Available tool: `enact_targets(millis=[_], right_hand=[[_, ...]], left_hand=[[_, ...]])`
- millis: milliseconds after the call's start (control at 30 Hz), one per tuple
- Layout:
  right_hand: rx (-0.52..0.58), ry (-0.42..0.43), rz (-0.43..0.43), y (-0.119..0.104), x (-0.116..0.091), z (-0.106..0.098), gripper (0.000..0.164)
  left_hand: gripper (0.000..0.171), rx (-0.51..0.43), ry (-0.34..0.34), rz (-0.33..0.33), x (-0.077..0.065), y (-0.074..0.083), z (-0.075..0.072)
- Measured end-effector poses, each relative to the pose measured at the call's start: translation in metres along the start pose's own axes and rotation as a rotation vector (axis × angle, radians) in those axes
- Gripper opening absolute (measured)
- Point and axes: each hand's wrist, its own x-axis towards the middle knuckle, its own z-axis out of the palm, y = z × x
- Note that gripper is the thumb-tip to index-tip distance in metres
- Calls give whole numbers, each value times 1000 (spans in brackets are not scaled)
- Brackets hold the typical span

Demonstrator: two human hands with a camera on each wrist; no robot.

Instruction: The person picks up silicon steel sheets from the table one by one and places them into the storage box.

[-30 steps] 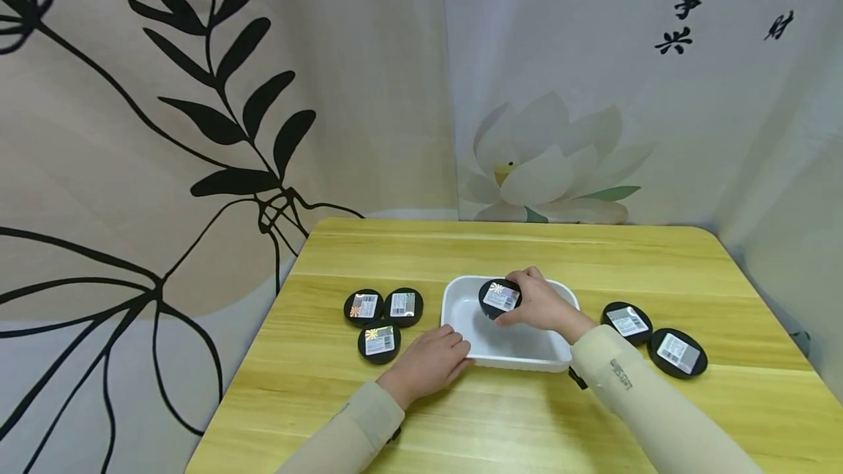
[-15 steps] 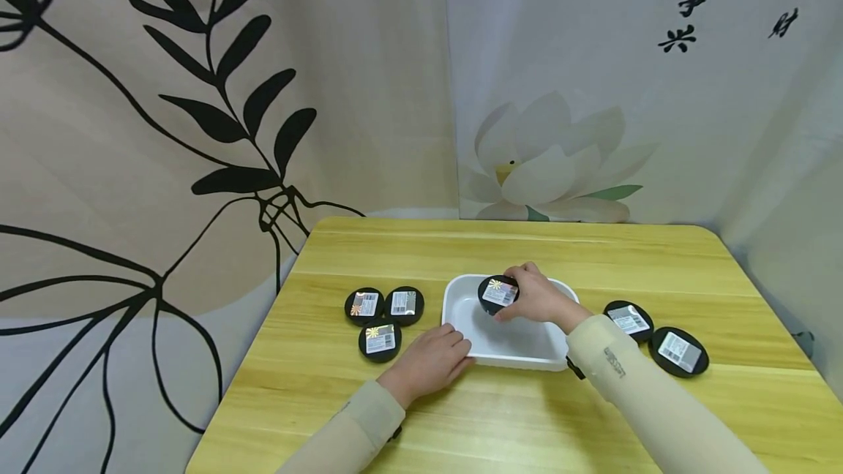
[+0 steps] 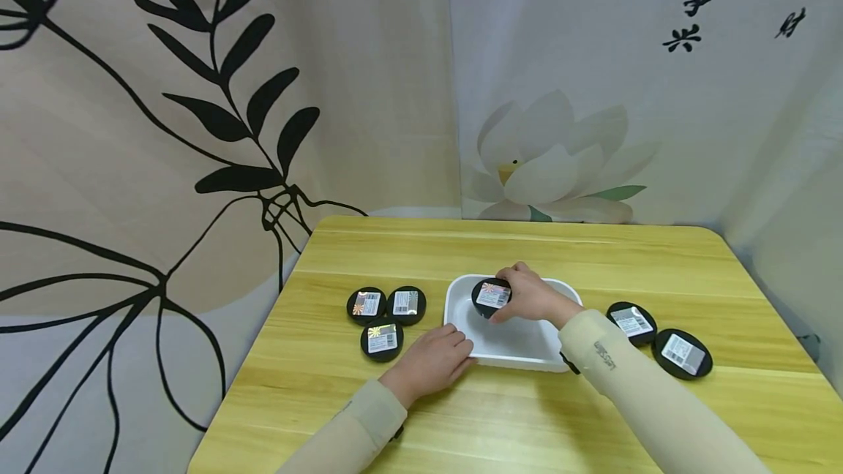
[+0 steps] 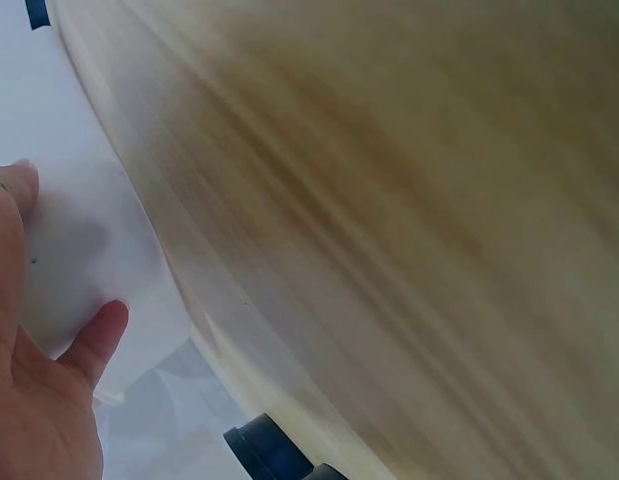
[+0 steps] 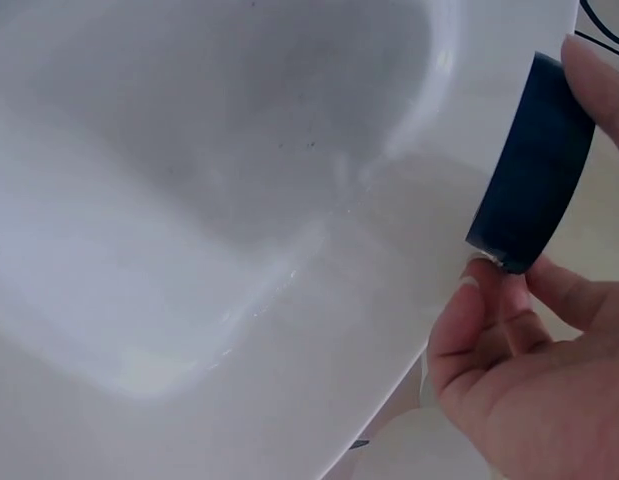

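Observation:
My right hand point(image 3: 532, 298) pinches a thick black disc point(image 3: 492, 297) by its edge, thumb on one side and fingers on the other. The disc has a white barcode label on top and overlaps the back left part of a white plastic tray point(image 3: 520, 366) in the head view. In the right wrist view the dark side wall of the black disc point(image 5: 537, 165) faces the camera. My left hand point(image 3: 431, 362) grips the tray's front left corner, fingers over the rim and thumb low along the front wall. The left wrist view has the tray's white outer wall point(image 4: 89, 215) behind the thumb.
Left of the tray, three similar discs sit close together: one at the back left point(image 3: 366, 306), another beside it point(image 3: 406, 305), a third in front point(image 3: 382, 339). Two more labelled discs, the nearer point(image 3: 683, 354) and the farther point(image 3: 631, 322), lie to the right on the wooden table point(image 3: 527, 243).
My right hand has shifted a little to the left over the tray with the disc still pinched. The left hand has stayed at the tray's corner.

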Motion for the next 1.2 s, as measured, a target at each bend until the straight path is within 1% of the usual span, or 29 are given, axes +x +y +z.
enact_targets(millis=[233,567,767,1033,1200], right_hand=[[-25,-8,-9,-1,7,5,90],[-48,15,-13,-3,11,8,89],[-56,-6,-5,-6,13,10,88],[-92,-32,-11,-9,16,15,92],[-111,-50,-17,-12,16,17,92]], left_hand=[[24,4,3,-6,-1,0,0],[23,3,-24,-15,0,2,-2],[23,5,-20,-7,0,1,-3],[21,5,-11,4,0,1,-5],[22,1,-13,3,0,1,-3]])
